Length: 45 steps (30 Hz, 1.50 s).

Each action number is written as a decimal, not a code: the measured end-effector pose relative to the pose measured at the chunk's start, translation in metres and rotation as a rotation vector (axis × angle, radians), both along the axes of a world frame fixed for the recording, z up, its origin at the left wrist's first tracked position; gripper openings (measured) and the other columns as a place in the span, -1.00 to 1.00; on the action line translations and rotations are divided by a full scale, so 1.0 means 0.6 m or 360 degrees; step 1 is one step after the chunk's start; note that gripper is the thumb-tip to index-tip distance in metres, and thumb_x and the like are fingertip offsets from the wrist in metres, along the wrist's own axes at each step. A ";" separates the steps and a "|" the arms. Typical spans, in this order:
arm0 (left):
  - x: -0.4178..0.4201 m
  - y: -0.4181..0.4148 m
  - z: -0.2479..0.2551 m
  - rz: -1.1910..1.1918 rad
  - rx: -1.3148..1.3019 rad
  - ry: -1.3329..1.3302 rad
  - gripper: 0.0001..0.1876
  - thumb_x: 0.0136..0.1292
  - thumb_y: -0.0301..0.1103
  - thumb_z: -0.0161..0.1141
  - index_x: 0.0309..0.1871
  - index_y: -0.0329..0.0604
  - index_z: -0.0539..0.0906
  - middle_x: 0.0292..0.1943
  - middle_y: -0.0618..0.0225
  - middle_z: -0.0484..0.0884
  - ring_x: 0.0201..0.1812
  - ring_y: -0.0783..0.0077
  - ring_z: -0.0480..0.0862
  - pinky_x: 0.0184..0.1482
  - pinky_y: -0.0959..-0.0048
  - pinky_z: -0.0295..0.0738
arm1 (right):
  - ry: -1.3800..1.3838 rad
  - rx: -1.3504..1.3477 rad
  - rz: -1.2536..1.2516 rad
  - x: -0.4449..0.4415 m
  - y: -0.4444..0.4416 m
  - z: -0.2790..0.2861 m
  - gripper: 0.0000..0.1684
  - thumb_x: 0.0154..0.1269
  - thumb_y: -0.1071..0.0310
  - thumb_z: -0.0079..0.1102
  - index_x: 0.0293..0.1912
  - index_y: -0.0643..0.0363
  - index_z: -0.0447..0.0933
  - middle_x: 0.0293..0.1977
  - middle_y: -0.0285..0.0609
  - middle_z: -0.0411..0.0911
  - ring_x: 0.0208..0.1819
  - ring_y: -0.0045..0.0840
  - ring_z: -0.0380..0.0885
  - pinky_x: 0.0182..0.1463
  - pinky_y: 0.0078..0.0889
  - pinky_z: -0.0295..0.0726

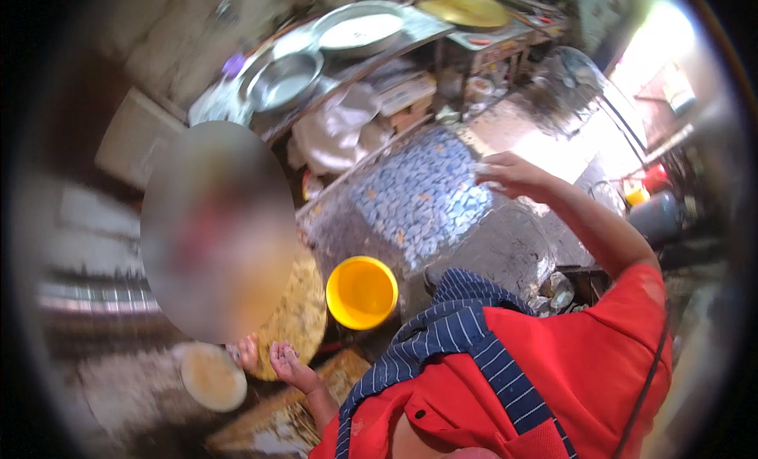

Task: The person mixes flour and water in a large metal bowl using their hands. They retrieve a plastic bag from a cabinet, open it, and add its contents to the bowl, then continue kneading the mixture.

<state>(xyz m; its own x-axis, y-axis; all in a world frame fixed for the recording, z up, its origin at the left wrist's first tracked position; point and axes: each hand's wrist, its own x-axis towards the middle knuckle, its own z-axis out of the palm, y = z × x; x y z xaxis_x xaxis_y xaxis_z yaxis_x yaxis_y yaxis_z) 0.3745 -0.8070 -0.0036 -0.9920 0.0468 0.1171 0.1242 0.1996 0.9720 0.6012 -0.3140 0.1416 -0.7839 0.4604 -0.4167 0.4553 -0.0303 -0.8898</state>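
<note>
My left hand [287, 362] is at the lower left, palm partly up and fingers loosely curled, with pale residue on it and nothing seen in it. It is beside a round, mottled yellow-brown surface [305, 305]. My right hand [503, 173] reaches out above the floor near a blue pebble-patterned mat [423, 192]. White matter shows at its fingertips; whether that is residue or a held piece, I cannot tell. An open yellow bucket [362, 292] stands between my hands, nearer the left one. A blue striped apron [426, 340] lies over my red shirt.
A bench along the wall holds a steel bowl [285, 80], a wide metal basin [358, 30] and a brass-coloured round tray [463, 9]. White sacks [337, 127] lie beneath. A pale round disc [213, 377] is at lower left, near a blurred area and another person's hand [245, 351].
</note>
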 end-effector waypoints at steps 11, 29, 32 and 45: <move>-0.012 0.640 0.052 -0.0893 0.0364 0.0187 -0.72 0.18 -0.51 0.03 -0.03 -0.33 0.47 -0.28 0.38 0.52 -0.34 0.62 0.44 -0.31 0.65 0.35 | 0.2959 -0.0723 -0.0559 0.423 0.243 0.091 -0.71 0.36 0.13 -0.10 -0.29 0.15 0.40 -0.66 -0.46 0.15 -0.73 -0.77 0.06 -0.77 -0.74 0.03; 0.115 1.394 -0.047 -0.2096 -0.0256 -0.0122 -0.71 0.22 -0.51 0.06 0.03 -0.28 0.44 -0.24 0.35 0.57 -0.28 0.64 0.50 -0.21 0.64 0.41 | 0.1446 -0.1076 -0.2009 0.283 0.810 -0.216 -0.78 0.37 0.26 -0.14 -0.22 0.24 0.34 -0.61 -0.42 0.23 -0.72 -0.83 0.10 -0.76 -0.80 0.05; 0.125 1.549 -0.038 -0.2238 -0.0319 -0.0158 -0.71 0.22 -0.54 0.05 0.02 -0.29 0.44 -0.26 0.36 0.56 -0.29 0.65 0.49 -0.22 0.66 0.40 | 0.1657 -0.1090 -0.2132 0.332 0.858 -0.271 -0.76 0.36 0.23 -0.12 -0.22 0.22 0.35 -0.60 -0.41 0.23 -0.71 -0.80 0.09 -0.68 -0.76 0.07; 0.322 1.759 -0.165 -0.2184 -0.0997 -0.0491 -0.72 0.20 -0.52 0.08 0.00 -0.30 0.47 -0.32 0.38 0.54 -0.31 0.63 0.50 -0.23 0.64 0.40 | 0.1385 -0.1821 -0.2259 0.413 1.106 -0.524 -0.74 0.30 0.18 -0.01 -0.24 0.19 0.37 -0.60 -0.41 0.23 -0.70 -0.78 0.08 -0.69 -0.74 0.06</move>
